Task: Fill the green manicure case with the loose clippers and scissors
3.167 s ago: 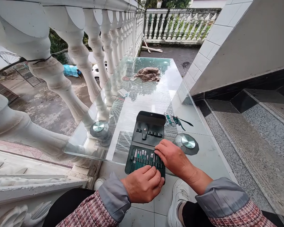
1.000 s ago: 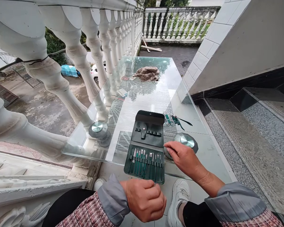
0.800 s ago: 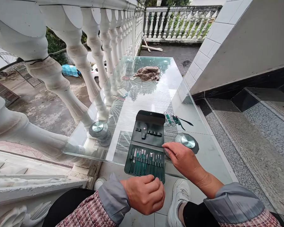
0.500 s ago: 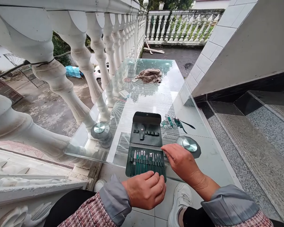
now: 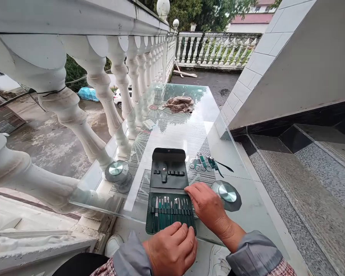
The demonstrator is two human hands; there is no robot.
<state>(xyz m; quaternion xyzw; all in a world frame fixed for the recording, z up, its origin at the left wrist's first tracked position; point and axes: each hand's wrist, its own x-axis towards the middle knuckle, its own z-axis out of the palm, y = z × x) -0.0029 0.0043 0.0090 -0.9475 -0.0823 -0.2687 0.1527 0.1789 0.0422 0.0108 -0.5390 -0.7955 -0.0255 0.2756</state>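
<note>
A dark green manicure case [image 5: 169,183] lies unfolded on the glass table. Its lower half holds a row of slim metal tools [image 5: 172,205] with green handles under elastic loops; the loops and small pouch in the upper half hold nothing. My left hand [image 5: 172,247] is closed over the near right edge of the case, its fingers bent and its thumb hidden. With fingertips pressed together, my right hand [image 5: 208,205] grips the case's right edge close to the fold. Right of the case lie nail clippers [image 5: 201,159], small scissors [image 5: 196,165] and black-handled nippers [image 5: 218,165].
The glass table [image 5: 103,205] has round metal discs [image 5: 116,168] over its legs. Toward its far end are a crumpled brown cloth [image 5: 178,104] and a small card [image 5: 149,124]. A white balustrade [image 5: 102,92] runs along the left, stone steps [image 5: 299,176] along the right.
My view has tilted up, so the table, case and hands appear lower and slightly left. Both hands keep nearly the same place at the case's edges.
</note>
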